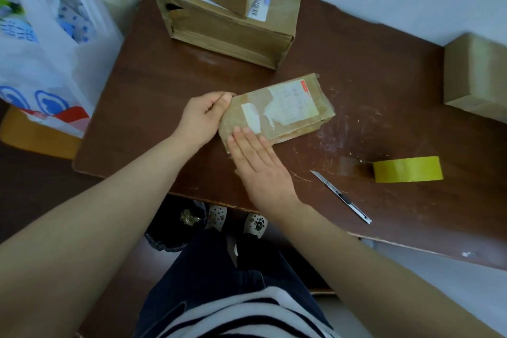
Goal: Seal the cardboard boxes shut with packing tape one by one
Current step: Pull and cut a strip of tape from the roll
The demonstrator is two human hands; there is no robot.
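- Striped top (pixel 233 315) nearest; beyond it, the right hand (pixel 258 162) lies flat with straight fingers, pressing the near corner of the small cardboard box (pixel 288 110).
- Left hand (pixel 203 115) pinches that box's left end on the surface (pixel 164 77).
- Likely smoothing tape down; the next box needs the yellow tape roll (pixel 408 169) and utility knife (pixel 341 196), both to the box's right.

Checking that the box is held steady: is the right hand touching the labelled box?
Touching. The head view shows the right hand with straight fingers lying flat on the labelled box, at its near end, with no gap showing.
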